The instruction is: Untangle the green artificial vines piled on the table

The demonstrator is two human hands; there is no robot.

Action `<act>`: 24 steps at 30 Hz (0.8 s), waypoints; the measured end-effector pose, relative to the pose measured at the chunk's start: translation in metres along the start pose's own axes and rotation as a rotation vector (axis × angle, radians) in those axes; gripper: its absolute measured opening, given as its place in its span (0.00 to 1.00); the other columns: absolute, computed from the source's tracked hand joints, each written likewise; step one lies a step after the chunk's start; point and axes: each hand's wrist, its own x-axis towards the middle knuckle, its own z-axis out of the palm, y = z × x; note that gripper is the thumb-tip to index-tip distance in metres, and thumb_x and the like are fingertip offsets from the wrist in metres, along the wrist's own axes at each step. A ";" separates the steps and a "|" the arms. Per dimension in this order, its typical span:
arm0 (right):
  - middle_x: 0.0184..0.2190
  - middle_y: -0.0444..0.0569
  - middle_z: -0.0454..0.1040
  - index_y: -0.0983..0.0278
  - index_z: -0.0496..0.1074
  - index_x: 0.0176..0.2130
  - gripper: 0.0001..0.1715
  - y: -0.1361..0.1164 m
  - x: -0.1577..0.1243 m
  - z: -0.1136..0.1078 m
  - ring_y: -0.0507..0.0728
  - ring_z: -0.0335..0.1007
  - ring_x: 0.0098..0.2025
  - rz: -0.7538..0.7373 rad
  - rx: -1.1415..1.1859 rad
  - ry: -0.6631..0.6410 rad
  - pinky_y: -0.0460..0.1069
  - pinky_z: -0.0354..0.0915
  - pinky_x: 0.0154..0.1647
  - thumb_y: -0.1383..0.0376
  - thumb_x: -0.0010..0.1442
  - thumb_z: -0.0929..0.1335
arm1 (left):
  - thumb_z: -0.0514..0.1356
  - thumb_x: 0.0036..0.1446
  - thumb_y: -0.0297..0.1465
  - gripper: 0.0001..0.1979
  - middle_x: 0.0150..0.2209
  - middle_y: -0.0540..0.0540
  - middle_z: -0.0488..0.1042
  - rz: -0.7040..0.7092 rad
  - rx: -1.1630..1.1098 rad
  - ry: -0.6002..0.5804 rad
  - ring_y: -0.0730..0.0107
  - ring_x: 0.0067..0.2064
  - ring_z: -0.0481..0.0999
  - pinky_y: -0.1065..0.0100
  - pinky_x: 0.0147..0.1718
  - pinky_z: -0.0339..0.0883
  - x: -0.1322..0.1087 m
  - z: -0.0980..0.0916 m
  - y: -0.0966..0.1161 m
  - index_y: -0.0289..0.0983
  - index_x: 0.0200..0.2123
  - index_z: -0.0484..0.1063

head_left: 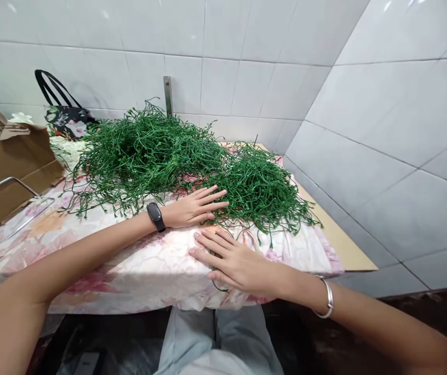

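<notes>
On the flowered cloth [161,268], the left hand [192,208] spreads open beside the green stems [264,190], the right hand [239,264] open over a thin stem [219,288], where light, flat pressure seems best.

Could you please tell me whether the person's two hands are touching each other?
Apart: the head view shows a strip of floral tablecloth between the left hand and the right hand, which lies nearer the wearer.
</notes>
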 end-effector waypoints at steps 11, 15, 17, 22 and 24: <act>0.57 0.49 0.58 0.63 0.58 0.55 0.25 0.048 0.034 -0.010 0.57 0.45 0.61 -0.091 -0.246 0.125 0.57 0.43 0.62 0.58 0.63 0.52 | 0.41 0.61 0.38 0.23 0.60 0.40 0.52 -0.125 -0.047 0.098 0.67 0.62 0.46 0.60 0.60 0.43 -0.005 -0.026 0.004 0.32 0.55 0.54; 0.51 0.51 0.65 0.68 0.65 0.48 0.24 0.074 0.054 -0.016 0.59 0.50 0.59 -0.111 -0.435 0.214 0.56 0.49 0.59 0.58 0.63 0.52 | 0.40 0.61 0.40 0.27 0.63 0.40 0.43 -0.200 -0.091 0.105 0.65 0.63 0.44 0.59 0.60 0.42 -0.006 -0.031 -0.002 0.34 0.60 0.45; 0.50 0.52 0.65 0.68 0.65 0.48 0.24 0.079 0.059 -0.021 0.59 0.51 0.59 -0.103 -0.489 0.222 0.56 0.50 0.59 0.58 0.63 0.53 | 0.40 0.61 0.41 0.28 0.63 0.40 0.38 -0.247 -0.171 0.136 0.65 0.63 0.41 0.58 0.60 0.41 -0.006 -0.030 -0.005 0.35 0.61 0.40; 0.58 0.51 0.56 0.66 0.58 0.55 0.26 0.079 0.056 -0.043 0.61 0.43 0.62 0.039 -0.475 0.192 0.60 0.47 0.60 0.58 0.60 0.58 | 0.39 0.60 0.43 0.32 0.63 0.38 0.36 -0.324 -0.357 0.236 0.66 0.64 0.40 0.60 0.60 0.41 -0.004 -0.024 -0.006 0.32 0.61 0.32; 0.60 0.52 0.52 0.66 0.56 0.56 0.29 0.081 0.051 -0.050 0.61 0.41 0.63 0.098 -0.452 0.198 0.60 0.46 0.60 0.57 0.58 0.59 | 0.40 0.59 0.44 0.33 0.63 0.37 0.35 -0.312 -0.284 0.257 0.64 0.64 0.38 0.59 0.60 0.40 -0.001 -0.023 -0.004 0.32 0.61 0.33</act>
